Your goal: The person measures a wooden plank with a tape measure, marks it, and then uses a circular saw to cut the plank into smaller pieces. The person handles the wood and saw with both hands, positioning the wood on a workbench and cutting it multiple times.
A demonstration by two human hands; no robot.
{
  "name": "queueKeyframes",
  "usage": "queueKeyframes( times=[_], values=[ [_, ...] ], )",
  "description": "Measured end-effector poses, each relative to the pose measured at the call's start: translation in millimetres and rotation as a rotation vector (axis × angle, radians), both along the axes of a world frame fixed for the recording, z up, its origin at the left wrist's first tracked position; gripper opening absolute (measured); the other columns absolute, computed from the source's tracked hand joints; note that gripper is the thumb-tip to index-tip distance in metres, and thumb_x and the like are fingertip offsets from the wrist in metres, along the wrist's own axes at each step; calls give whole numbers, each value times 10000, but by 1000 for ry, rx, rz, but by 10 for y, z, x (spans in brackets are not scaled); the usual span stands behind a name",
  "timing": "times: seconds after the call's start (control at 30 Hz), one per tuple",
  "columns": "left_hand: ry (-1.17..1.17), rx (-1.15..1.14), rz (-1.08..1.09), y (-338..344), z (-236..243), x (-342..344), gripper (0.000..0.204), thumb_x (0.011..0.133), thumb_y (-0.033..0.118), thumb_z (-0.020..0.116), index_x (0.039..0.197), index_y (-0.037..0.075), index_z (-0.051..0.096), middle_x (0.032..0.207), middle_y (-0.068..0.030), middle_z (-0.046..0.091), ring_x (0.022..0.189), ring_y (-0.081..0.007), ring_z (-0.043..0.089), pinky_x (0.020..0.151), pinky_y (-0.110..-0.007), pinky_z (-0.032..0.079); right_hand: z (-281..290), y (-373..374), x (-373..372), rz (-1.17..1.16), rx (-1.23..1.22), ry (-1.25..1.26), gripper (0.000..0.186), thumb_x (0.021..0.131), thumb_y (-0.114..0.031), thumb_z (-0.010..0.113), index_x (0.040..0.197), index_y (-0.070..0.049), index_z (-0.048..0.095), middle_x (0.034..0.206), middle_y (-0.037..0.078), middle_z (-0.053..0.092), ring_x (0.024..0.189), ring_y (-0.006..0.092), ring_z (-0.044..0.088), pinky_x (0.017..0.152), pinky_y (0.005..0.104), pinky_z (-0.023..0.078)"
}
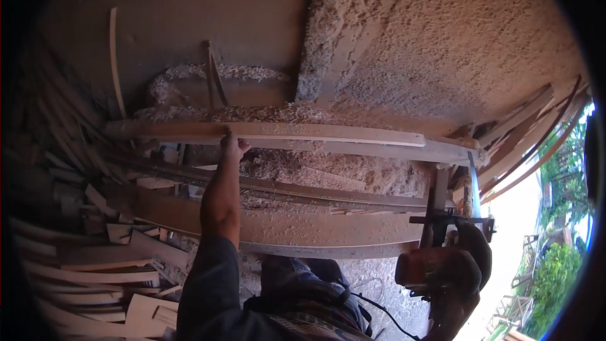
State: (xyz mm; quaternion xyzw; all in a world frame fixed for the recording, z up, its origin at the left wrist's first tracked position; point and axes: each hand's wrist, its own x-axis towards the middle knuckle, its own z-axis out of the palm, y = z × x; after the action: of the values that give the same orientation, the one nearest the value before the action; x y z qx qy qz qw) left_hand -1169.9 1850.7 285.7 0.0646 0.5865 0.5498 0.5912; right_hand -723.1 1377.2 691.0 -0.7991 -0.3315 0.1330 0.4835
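Observation:
My left hand [233, 146] grips a long, pale wooden strip [328, 136] lying along the back beam [385, 150] of a sawdust-covered wooden stand, its fingers closed around the strip. At the lower right, my right hand [468, 246] holds a dark power tool [421, 268] with a metal plate, in shadow near the right end of the stand; the fingers are partly hidden. A curved wooden board [328, 230] runs across the front of the stand, close to my body, with a narrower dark rail [297, 191] behind it.
Curved offcuts and boards [95, 271] are piled at the left, with long strips leaning behind them. More bowed planks [517, 123] lean at the right. Shavings [398, 180] cover the floor and the wall's foot. A black cord [391, 319] hangs near my body. Bright daylight and greenery [555, 271] show at far right.

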Motion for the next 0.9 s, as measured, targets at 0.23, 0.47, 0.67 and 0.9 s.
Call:
queueKeyframes(
  times=[0.23, 0.47, 0.67, 0.9],
  values=[
    [474, 190, 56, -717, 209, 24, 567, 961, 584, 539, 1022, 20, 566, 825, -72, 564, 698, -204, 556, 748, -403, 532, -141, 60, -36, 41, -33, -18, 521, 749, -218, 679, 1194, 42, 602, 926, 113, 669, 756, 145, 649, 605, 259, 529],
    [822, 448, -123, -2725, 790, 492, 253, 1022, 223, 558, 1161, 13, 529, 995, -80, 621, 900, -175, 592, 805, -334, 488, 6, -188, 97, 23, 36, 88, 491, 755, -177, 679, 1179, 52, 586, 920, 127, 652, 788, 161, 658, 599, 274, 562],
    [811, 253, -711, -3795, 1241, 1314, 193, 971, 198, 625, 1051, 25, 597, 996, -136, 633, 921, -236, 629, 807, -325, 485, 77, -211, 459, -18, 184, 234, 477, 764, -142, 680, 1178, 63, 560, 944, 147, 629, 831, 187, 661, 607, 294, 593],
    [1231, 1113, -1123, -3485, 1338, 3602, 786, 728, 496, 814, 1321, 72, 519, 1366, -167, 500, 1293, -378, 451, 1074, -501, 376, 54, -332, 1396, 73, 134, 185, 464, 765, -199, 672, 1129, 74, 580, 931, 116, 624, 806, 166, 636, 627, 275, 563]
  ],
)
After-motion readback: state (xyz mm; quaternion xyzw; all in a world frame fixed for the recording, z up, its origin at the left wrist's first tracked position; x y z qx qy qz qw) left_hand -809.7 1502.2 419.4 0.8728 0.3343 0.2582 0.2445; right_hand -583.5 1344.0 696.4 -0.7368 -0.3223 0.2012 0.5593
